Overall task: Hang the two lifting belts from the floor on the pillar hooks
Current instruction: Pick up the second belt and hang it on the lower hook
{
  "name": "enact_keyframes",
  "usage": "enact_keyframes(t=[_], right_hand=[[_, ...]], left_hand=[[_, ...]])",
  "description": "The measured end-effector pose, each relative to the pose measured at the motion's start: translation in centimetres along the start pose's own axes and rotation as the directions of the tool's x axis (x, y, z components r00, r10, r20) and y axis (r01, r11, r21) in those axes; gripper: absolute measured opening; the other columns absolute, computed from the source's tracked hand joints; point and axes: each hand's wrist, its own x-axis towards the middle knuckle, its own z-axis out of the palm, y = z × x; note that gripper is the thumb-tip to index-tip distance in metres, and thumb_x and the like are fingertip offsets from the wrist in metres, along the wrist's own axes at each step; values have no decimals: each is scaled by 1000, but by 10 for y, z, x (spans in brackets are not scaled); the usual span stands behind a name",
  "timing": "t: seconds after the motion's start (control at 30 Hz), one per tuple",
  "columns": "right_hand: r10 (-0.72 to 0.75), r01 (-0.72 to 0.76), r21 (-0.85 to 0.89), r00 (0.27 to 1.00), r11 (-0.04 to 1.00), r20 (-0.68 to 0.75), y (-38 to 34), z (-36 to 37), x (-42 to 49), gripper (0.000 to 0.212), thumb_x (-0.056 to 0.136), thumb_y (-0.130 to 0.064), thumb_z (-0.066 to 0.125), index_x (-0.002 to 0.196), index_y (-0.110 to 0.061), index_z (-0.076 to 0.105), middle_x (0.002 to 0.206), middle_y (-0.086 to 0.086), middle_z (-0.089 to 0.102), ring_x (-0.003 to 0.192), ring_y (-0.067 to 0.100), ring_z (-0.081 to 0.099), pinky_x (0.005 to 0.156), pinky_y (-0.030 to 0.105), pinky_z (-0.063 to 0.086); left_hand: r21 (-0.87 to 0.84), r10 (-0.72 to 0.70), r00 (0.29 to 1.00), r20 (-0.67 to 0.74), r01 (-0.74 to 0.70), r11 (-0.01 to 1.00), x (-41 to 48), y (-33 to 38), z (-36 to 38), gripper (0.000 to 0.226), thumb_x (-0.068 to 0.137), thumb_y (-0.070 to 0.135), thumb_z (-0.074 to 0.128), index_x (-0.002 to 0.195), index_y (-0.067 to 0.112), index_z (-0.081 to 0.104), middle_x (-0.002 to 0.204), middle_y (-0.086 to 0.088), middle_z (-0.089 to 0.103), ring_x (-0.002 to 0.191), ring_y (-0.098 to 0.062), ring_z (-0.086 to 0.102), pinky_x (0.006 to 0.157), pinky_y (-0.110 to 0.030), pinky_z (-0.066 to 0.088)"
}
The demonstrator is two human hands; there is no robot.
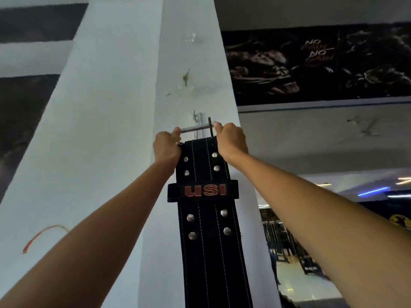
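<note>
Hanging flat against the white pillar (124, 121), one black stitched belt (211, 241) with eight round metal rivets and a loop lettered "USI" is held up at its top. The left hand (166, 150) is closed on the buckle's (195, 129) left end, the right hand (231, 141) on its right. A small metal hook (196, 118) is seen just above the buckle bar.

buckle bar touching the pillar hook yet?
Cannot tell. In the head view the buckle bar crosses in front of the hook, held by the left hand and right hand; contact or gap is hidden.
</note>
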Motion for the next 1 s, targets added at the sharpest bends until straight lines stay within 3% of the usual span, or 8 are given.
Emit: enact_keyframes(t=[0.13,0.27,0.43,0.53,0.67,0.83,0.9,1.0], right_hand=[[20,-20,5,1000,1000,22,3,23,30,46,100,-33,31,108,3,58,106,16,62,82,26,50,68,32,35],[99,-101,26,993,995,60,28,45,43,45,100,-32,34,116,3,54,121,19,60,100,32,57,73,31,35],[130,-136,86,989,987,76,36,52,45,43,99,-33,36,119,2,52,123,18,59,95,30,54,72,30,34],[136,-144,105,987,984,82,39,50,40,39,99,-33,36,107,0,55,110,15,62,96,30,56,73,31,35],[100,-102,26,992,994,78,41,44,22,44,98,-40,31,63,-16,39,66,0,44,64,21,45,56,31,31],[91,-257,441,927,860,363,41,24,-4,12,94,-17,41,94,-12,52,78,1,54,75,17,54,66,30,42],[82,-274,484,921,831,380,41,22,-8,9,91,-17,49,97,-12,54,78,0,58,74,15,56,65,27,45],[149,-274,480,948,833,282,33,26,-5,22,88,-26,60,98,-7,59,79,2,63,75,18,63,63,28,49]], left_hand=[[73,3,1000,-5,-2,997,40,-12,14,35,97,28,45,92,-5,57,83,-18,59,77,-29,50,67,-33,36],[188,-45,997,67,32,982,66,-33,27,42,95,30,49,105,-10,57,110,-25,63,97,-38,60,77,-37,45],[132,-62,992,113,47,990,77,-38,30,26,93,29,53,82,5,51,95,-15,64,87,-29,57,77,-36,46],[62,-49,991,122,42,997,63,-40,25,31,91,25,57,69,4,50,72,-10,55,74,-26,55,63,-32,41],[-255,35,926,376,67,965,26,-41,-1,29,98,22,45,81,3,59,70,-8,58,60,-19,58,44,-20,48],[-367,57,782,621,226,903,13,-48,-33,24,94,8,49,110,-3,63,100,-11,70,82,-22,69,66,-27,58],[-305,37,792,610,191,933,10,-47,-34,24,88,9,59,109,-2,65,99,-12,72,86,-22,69,70,-28,58],[-284,-9,894,448,152,947,2,-38,-25,29,82,17,70,98,-7,66,82,-13,71,67,-20,69,52,-20,55]])
